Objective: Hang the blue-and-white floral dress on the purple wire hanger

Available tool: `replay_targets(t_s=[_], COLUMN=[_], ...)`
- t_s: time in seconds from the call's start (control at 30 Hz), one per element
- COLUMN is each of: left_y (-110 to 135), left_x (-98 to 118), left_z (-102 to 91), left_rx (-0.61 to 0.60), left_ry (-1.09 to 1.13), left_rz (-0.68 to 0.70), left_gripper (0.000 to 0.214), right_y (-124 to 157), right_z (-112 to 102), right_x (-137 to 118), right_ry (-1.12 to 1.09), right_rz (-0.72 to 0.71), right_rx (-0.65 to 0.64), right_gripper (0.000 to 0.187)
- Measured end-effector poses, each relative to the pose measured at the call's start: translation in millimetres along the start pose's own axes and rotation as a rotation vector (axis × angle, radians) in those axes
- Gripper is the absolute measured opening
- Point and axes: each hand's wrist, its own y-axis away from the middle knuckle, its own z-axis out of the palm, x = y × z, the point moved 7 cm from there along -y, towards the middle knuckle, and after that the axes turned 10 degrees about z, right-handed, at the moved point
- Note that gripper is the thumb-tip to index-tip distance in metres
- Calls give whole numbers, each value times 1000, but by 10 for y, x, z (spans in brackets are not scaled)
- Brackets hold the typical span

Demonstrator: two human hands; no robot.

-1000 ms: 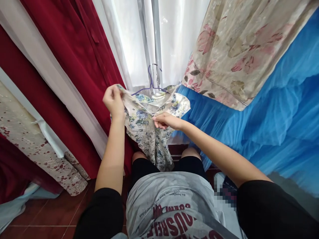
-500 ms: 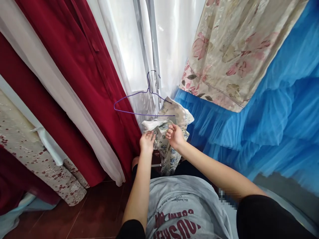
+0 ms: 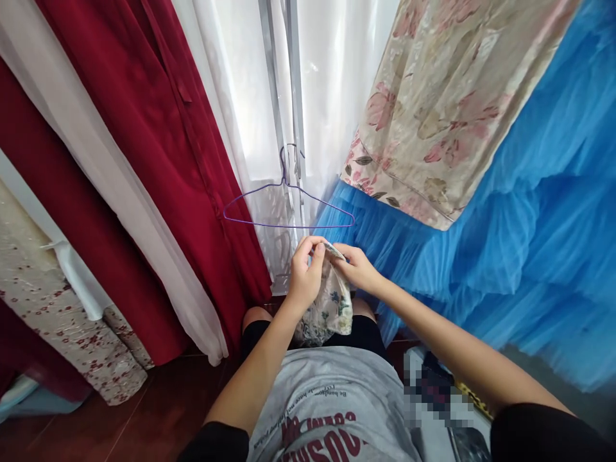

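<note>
A pale floral garment [image 3: 332, 301] hangs bunched from both hands, over my lap. My left hand [image 3: 307, 269] is closed on its upper edge, thumb against the fingers. Close beside it, my right hand [image 3: 356, 264] pinches the same edge from the other side. The garment's exact kind cannot be made out. Just beyond my hands a purple wire hanger [image 3: 289, 226] hangs bare, its hook up by the grey metal poles [image 3: 296, 96].
Red curtain-like cloth [image 3: 192, 192] and a pale cloth strip [image 3: 144, 212] hang on the left. To the right hang a floral cloth [image 3: 433, 128] and ruffled blue tulle [image 3: 505, 256]. White fabric [image 3: 332, 83] hangs behind the poles. Dark red tiles [image 3: 158, 404] cover the floor.
The garment has come off the hanger's right side and down toward my lap. My hands have moved closer together, both now gripping its edge. The hanger now hangs level.
</note>
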Motion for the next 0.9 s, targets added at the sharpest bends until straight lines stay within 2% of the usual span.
replay_targets(t_s=[0.07,0.13,0.2,0.27,0.37,0.43,0.5,0.57,0.67,0.7,0.77,0.83,0.9], left_y=[57,183,320,408,467,482,502,555,608,578,457,301,154], left_x=[-23,-122,-259,-370,-487,-579,-696,-814,-911,-879,-682,-373,-80], left_z=[93,215,273,275,280,199,40,-145,-451,-543,-652,-654,-588], left_rx=[-137,-279,-326,-341,-490,-553,-595,-702,-828,-829,-816,-813,-820], left_ry=[-6,34,37,-14,89,253,314,209,-88,-183,-332,-433,-490], left_rz=[26,-38,-152,-221,-292,-382,-461,-484,-456,-411,-251,-54,87], left_gripper=[23,50,63,53,33,34,38,39,49,49,46,44,43], right_y=[-14,0,19,24,8,-5,-20,-72,-289,-394,-656,-967,-1288], right_z=[-23,-79,-130,-201,-391,-503,-582,-745,-1183,-1307,-1438,-1412,-1263], right_x=[-5,13,33,69,150,190,210,218,268,305,402,495,536], right_ry=[-83,-240,-394,-484,-525,-551,-573,-585,-585,-565,-510,-467,-442], right_rz=[77,169,228,271,353,432,527,567,493,467,445,443,447], right_rx=[-140,-157,-134,-84,38,37,-57,-86,109,168,220,208,158], right_gripper=[38,45,46,43,41,39,34,30,29,28,26,25,25])
